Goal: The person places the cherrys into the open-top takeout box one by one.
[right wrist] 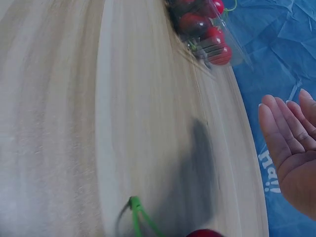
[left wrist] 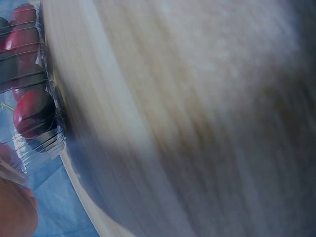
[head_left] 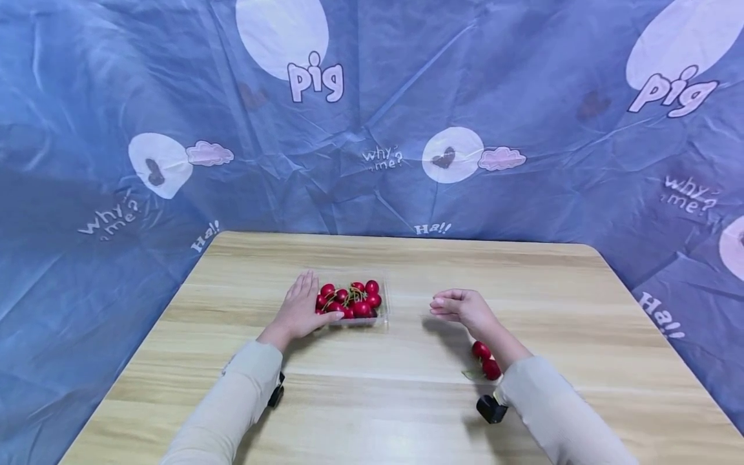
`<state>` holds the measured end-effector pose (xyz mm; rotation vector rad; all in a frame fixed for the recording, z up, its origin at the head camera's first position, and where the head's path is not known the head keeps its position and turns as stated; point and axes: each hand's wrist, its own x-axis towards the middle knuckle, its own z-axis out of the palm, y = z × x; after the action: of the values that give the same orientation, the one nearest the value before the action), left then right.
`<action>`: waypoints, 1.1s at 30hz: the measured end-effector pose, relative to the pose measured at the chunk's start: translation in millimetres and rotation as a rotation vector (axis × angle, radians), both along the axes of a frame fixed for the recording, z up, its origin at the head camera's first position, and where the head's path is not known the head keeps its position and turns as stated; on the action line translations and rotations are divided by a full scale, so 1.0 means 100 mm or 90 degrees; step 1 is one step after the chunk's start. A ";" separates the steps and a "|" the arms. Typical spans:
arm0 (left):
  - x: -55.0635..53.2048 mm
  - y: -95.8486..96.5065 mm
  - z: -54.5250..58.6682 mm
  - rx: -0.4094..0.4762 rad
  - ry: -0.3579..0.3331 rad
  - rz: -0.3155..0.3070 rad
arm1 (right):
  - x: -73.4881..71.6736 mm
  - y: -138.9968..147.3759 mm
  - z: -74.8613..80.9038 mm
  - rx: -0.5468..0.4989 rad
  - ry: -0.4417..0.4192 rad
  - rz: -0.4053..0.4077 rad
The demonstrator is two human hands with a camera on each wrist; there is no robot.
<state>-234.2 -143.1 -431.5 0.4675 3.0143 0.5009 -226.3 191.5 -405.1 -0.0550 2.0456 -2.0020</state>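
Observation:
A clear plastic box (head_left: 386, 307) filled with red cherries (head_left: 361, 309) stands on the table, left of centre. My left hand (head_left: 301, 309) rests against its left side, fingers straight and thumb spread along the front edge. In the left wrist view, cherries (left wrist: 33, 113) show through the ridged wall, with part of the hand (left wrist: 17, 210) below. My right hand (head_left: 465, 310) hovers right of the box, fingers lightly bent and holding nothing. Two loose cherries (head_left: 491, 369) lie under the right wrist; their green stem (right wrist: 135, 203) shows in the right wrist view.
The wood-grain table (head_left: 372, 400) has a straight far edge and rounded back corners. Behind it hangs a creased blue cloth (head_left: 372, 200) with printed words and shapes. A small black device (head_left: 491, 409) sits at the right wrist, another (head_left: 276, 391) at the left.

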 end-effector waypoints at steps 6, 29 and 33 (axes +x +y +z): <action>-0.02 -0.02 0.03 0.016 -0.009 0.012 | 0.05 0.05 0.00 -0.006 0.006 0.006; 0.00 0.00 0.01 0.007 0.001 0.003 | 0.72 0.50 -0.17 -0.073 -0.050 0.020; -0.01 0.00 -0.01 0.002 0.001 0.003 | 0.81 0.60 -0.21 -0.077 -0.066 0.051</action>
<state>-234.7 -142.7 -432.0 0.4618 3.0170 0.5067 -145.5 251.8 -426.1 -0.0545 1.8287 -2.0339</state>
